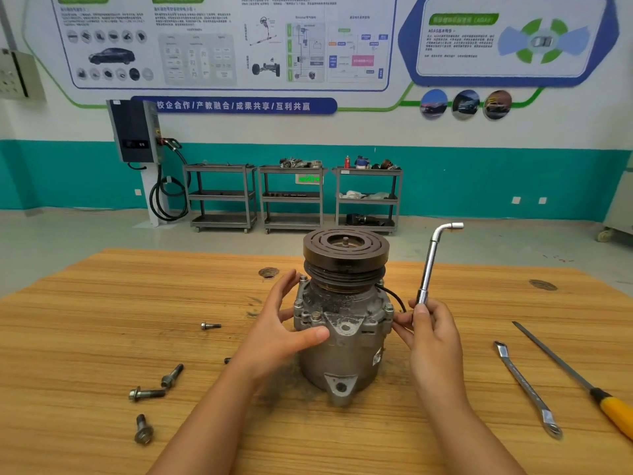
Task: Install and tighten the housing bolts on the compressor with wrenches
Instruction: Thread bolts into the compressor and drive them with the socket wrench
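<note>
Wooden table (85,320) keeps the loose bolts (147,394) at your near left, within reach. Your left hand (284,332), fingers spread, steadies the upright compressor (342,354) at the table's middle. Your right hand (433,337) pinches the L-shaped wrench (432,258) by its lower end, probably ready for a bolt.

Compressor (342,323) flanked by left hand (284,332), right hand (433,341) with socket wrench (430,265), bolts (147,394) strewn left, spanner (524,385), screwdriver (561,365) laid right, far tabletop (137,286) passable.
</note>
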Demonstrator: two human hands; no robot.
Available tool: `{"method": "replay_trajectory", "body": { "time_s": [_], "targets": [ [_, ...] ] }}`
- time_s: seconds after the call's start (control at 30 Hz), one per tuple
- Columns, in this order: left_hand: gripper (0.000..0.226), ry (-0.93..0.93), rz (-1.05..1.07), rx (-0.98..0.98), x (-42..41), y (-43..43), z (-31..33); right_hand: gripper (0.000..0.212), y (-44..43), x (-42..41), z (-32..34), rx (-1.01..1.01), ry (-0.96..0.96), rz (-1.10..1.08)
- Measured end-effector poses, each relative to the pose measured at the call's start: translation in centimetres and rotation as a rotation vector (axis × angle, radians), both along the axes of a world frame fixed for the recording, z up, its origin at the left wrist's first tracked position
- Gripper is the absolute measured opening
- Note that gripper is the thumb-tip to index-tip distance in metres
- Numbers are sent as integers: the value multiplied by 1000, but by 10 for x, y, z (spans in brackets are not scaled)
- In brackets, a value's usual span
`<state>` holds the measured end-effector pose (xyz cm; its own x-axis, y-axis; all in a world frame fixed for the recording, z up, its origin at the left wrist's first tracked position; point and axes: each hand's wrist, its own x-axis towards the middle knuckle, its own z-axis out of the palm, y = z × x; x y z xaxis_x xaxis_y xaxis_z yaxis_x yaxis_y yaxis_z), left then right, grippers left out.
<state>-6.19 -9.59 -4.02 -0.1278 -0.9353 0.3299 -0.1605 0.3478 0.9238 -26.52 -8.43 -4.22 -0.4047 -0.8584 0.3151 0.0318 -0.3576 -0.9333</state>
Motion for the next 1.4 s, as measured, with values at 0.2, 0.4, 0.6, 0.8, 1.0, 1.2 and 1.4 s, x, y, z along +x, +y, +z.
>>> {"method": "replay_trajectory", "body": {
  "time_s": [0.2, 0.4, 0.6, 0.8, 1.0, 1.2, 1.4],
  "targets": [
    [122, -97, -71, 21, 9, -10, 11, 20, 5, 3, -1, -13, 149, -42],
    [106, -54, -168, 56, 14, -18, 11, 20, 12, 8, -1, -64, 297, -113],
    [114, -48, -172, 45, 17, -16, 9, 23, 11, 7, 1, -74, 403, -128],
    [109, -45, -140, 37, 13, -19, 12, 22, 12, 10, 1, -107, 377, -152],
    [118, -78, -237, 91, 18, -25, 21, 25, 19, 21, 0, -176, 397, -232],
    [113, 154, -396, 210, 17, -22, 18, 15, 21, 22, -4, -227, 352, -255],
    [98, 320, -314, 239, 9, -12, 7, 12, 18, 15, -2, -260, 346, -243]
  ]
}}
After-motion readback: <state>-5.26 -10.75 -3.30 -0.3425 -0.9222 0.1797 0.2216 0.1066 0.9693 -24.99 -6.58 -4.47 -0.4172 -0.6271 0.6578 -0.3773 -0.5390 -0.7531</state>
